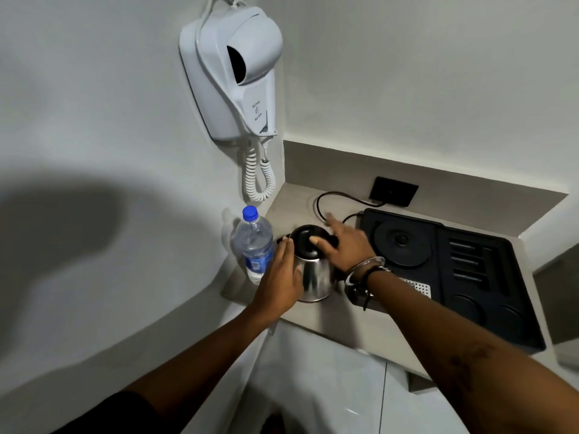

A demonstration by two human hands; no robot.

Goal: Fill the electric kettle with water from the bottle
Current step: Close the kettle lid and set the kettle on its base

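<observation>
A steel electric kettle [315, 274] with a black lid stands on the beige counter, off its base. My left hand [280, 278] lies flat against the kettle's left side, fingers straight. My right hand [343, 244] rests over the lid and the handle side, thumb pressed on the black lid, fingers spread. A clear water bottle [253, 242] with a blue cap and blue label stands upright just left of the kettle, by the wall, capped and touched by neither hand.
A black tray [488, 277] holding the round kettle base [402, 242] lies to the right. Its black cord [338, 197] runs to a dark wall socket [393, 191]. A white wall-mounted hair dryer [235, 73] with a coiled cord hangs above the bottle.
</observation>
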